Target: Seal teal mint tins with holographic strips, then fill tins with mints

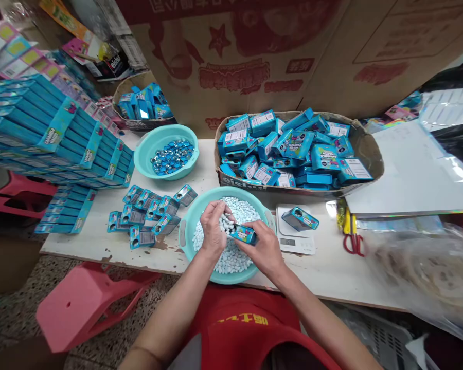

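Observation:
Over a turquoise basin (pixel 189 205) of small white candies (pixel 237 262), my right hand (pixel 264 246) grips a small blue candy tin (pixel 244 234), tilted with its round opening toward the left. My left hand (pixel 213 226) is cupped around a handful of white candies (pixel 226 224) right at that opening. To the right, a kitchen scale (pixel 298 242) bears another blue tin (pixel 300 218). Left of the basin stand several blue tins (pixel 142 210) with dark round openings. Behind them, a second turquoise basin (pixel 139 159) holds blue and silver round caps (pixel 172 156).
A cut cardboard box (pixel 374 164) full of blue tins stands behind the basin. Stacked blue display cartons (pixel 54 133) rise at the left. Red-handled scissors (pixel 354 244) and plastic-wrapped rolls (pixel 428 272) lie at the right. A pink stool (pixel 81 306) stands below the table's front edge.

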### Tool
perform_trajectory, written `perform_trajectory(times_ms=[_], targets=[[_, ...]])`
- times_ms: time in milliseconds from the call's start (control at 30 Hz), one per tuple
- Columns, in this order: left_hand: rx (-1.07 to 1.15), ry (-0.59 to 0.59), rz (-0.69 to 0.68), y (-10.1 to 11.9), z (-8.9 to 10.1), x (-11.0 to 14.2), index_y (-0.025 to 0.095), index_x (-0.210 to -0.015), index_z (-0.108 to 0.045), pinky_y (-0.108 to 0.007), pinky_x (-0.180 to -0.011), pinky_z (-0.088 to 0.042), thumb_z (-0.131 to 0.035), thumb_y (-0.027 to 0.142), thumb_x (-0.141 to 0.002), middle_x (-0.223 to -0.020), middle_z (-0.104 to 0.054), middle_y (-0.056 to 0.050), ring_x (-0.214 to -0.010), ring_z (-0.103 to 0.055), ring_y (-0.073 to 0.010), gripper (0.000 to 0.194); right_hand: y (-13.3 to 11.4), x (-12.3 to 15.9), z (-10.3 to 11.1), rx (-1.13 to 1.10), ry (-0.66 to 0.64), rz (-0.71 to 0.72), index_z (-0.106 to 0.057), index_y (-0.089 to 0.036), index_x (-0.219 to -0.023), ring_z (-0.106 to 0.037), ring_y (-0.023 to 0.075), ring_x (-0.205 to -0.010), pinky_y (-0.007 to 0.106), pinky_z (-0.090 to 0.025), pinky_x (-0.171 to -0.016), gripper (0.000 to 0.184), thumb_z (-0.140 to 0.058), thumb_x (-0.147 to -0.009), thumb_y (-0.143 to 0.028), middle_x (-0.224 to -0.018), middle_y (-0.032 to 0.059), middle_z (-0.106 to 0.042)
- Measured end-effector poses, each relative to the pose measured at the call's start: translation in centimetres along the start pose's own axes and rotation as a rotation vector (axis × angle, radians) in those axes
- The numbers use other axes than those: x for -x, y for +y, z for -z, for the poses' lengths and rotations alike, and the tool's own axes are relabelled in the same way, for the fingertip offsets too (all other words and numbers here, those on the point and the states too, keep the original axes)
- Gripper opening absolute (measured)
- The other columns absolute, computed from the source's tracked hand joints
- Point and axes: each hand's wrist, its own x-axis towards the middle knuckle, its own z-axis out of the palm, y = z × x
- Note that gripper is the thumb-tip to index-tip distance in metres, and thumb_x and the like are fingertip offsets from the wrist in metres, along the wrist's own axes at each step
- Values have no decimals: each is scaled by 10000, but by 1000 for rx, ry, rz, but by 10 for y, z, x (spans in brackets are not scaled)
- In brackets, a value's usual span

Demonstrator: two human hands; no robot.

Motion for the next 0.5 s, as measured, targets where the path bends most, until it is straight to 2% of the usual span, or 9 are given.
perform_trajectory(times_ms=[167, 300, 400, 500], targets=[[-7, -7, 74, 4, -4, 5, 152, -721, -571, -227, -504, -451, -640, 385, -729, -546, -514, 49, -432, -506, -77, 243, 3, 1, 2, -23, -7, -24, -618, -220, -931, -614, 228, -845, 328, -467, -726, 228, -669, -709, -232, -871, 43, -634], [-40, -27, -12, 0, -7, 6, 158, -721, -574, -234, -563, -475, -646, 339, -727, -583, -531, 54, -440, -483, -53, 195, 2, 0, 3, -37, 12, 5, -617, -219, -946, -607, 232, -878, 335, -464, -753, 252, -675, -701, -217, -887, 46, -637], [-85, 13, -40, -7, -8, 3, 156, -684, -559, -210, -515, -448, -670, 335, -696, -611, -535, 42, -486, -502, -66, 210, 4, 0, 2, -48, 11, -35, -621, -213, -919, -611, 226, -844, 329, -471, -731, 241, -674, -685, -193, -851, 38, -632], [-103, 1, -64, -12, -8, 1, 159, -679, -552, -210, -504, -441, -654, 343, -716, -584, -520, 38, -495, -500, -77, 214, 7, -1, 1, -74, 16, -68, -624, -213, -924, -615, 226, -852, 331, -476, -740, 246, -676, -684, -198, -859, 36, -632]])
